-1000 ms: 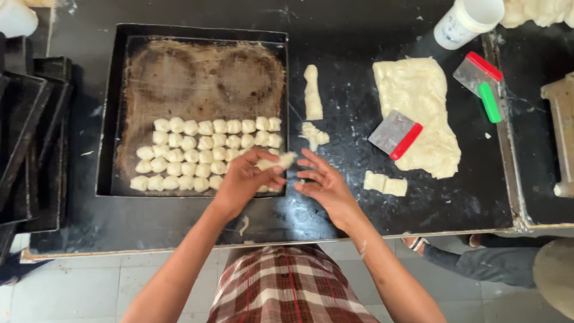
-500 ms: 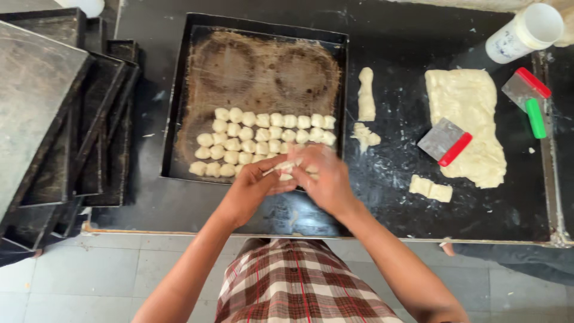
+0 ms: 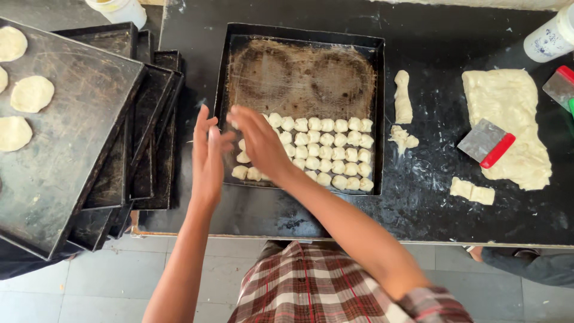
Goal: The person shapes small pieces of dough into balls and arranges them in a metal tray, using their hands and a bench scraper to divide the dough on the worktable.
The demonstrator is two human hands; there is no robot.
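Note:
A black baking tray (image 3: 299, 34) lies on the dark table and holds rows of small pale dough balls (image 3: 326, 140) along its near half. My left hand (image 3: 208, 154) hovers at the tray's left rim, fingers straight and apart, with nothing in it. My right hand (image 3: 261, 142) reaches across, palm down, over the left end of the rows. Its blurred fingertips are near the leftmost balls, and I cannot make out whether they pinch a piece.
Several empty black trays (image 3: 149, 119) are stacked left of the table; a larger tray (image 3: 66, 155) carries flat dough discs (image 3: 33, 93). On the right lie a dough log (image 3: 403, 98), a dough sheet (image 3: 508, 119), a red-handled scraper (image 3: 487, 143), cut pieces (image 3: 472, 191) and a white bottle (image 3: 550, 39).
Both hands were pressed together over a dough piece at the tray's near edge. They have since parted and moved left and farther over the tray's left side. The view has shifted left.

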